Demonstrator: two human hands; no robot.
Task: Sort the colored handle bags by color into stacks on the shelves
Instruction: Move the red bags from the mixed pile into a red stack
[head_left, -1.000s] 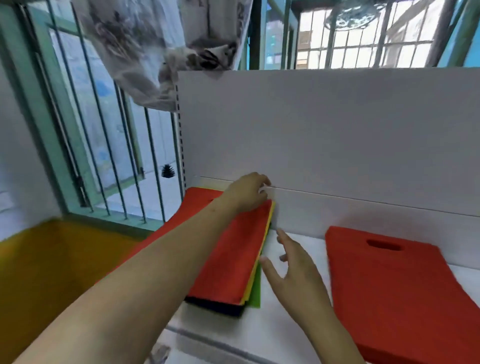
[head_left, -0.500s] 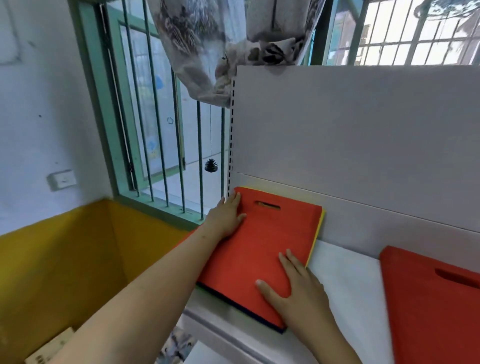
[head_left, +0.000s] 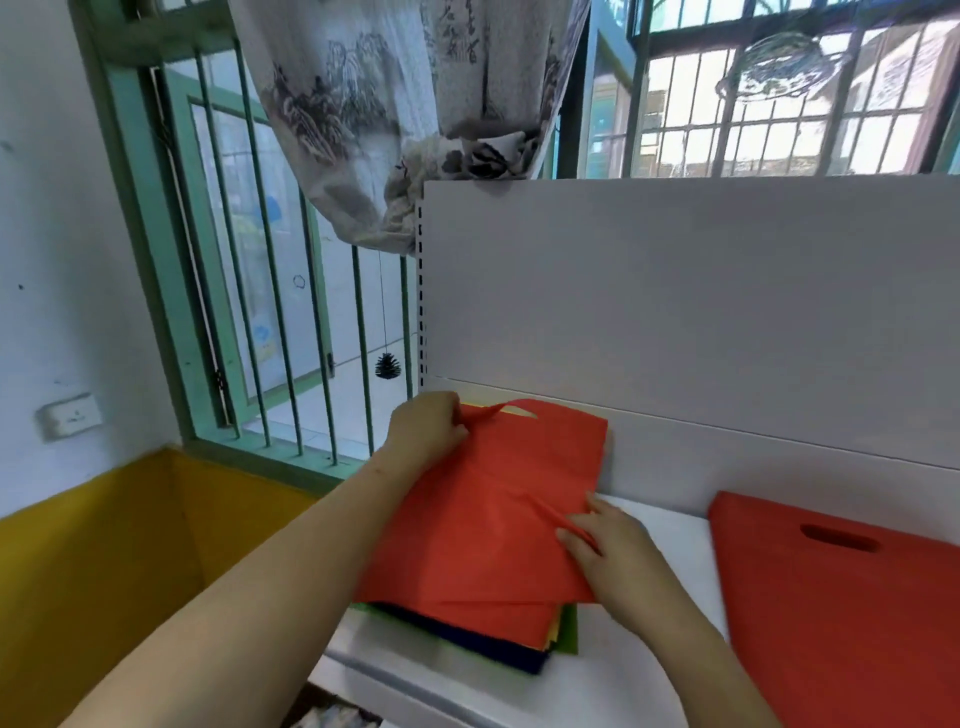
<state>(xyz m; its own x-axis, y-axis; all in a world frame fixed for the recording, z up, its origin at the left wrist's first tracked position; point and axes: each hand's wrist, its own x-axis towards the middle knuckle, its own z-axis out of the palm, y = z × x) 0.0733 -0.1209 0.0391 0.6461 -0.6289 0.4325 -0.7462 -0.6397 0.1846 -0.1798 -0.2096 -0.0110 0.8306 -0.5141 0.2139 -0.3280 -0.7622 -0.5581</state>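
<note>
While left hand (head_left: 428, 431) pinches handle edge, right hand (head_left: 605, 540) pinches side of top red bag (head_left: 483, 519): light, floppy; grip edges.

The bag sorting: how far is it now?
Done: a red stack lies at the right of the shelf. In hand: left hand and right hand pinch the top red bag. Left: blue, green and yellow bags beneath.

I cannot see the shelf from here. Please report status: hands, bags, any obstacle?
Left hand pinches top red bag at its handle end; right hand pinches its right edge. Bag partly lifted off mixed pile. Red stack waits at right, shelf between bare.
</note>
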